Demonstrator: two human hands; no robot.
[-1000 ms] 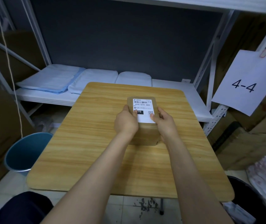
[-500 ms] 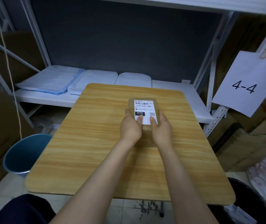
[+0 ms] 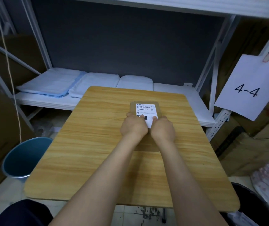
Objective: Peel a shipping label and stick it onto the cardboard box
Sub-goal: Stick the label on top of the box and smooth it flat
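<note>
A small cardboard box [image 3: 159, 107] stands on the wooden table [image 3: 98, 144], past its middle. A white shipping label [image 3: 145, 110] with a barcode lies flat on the box's top face. My left hand [image 3: 133, 126] and my right hand [image 3: 162, 128] rest side by side on the near half of the box. Both thumbs press down on the lower part of the label, and the fingers wrap the box's sides. The hands hide the label's bottom edge and the box's front.
A blue bucket [image 3: 24, 159] stands on the floor left of the table, a black bin [image 3: 251, 207] at the right front. Behind the table a white rack shelf [image 3: 179, 93] holds folded white and blue packets [image 3: 52, 84]. A paper sign "4-4" [image 3: 248, 88] hangs at right. Cardboard cartons flank both sides.
My hands have drawn closer together over the label, thumbs sliding inward along its lower part. The box has stayed in place on the table.
</note>
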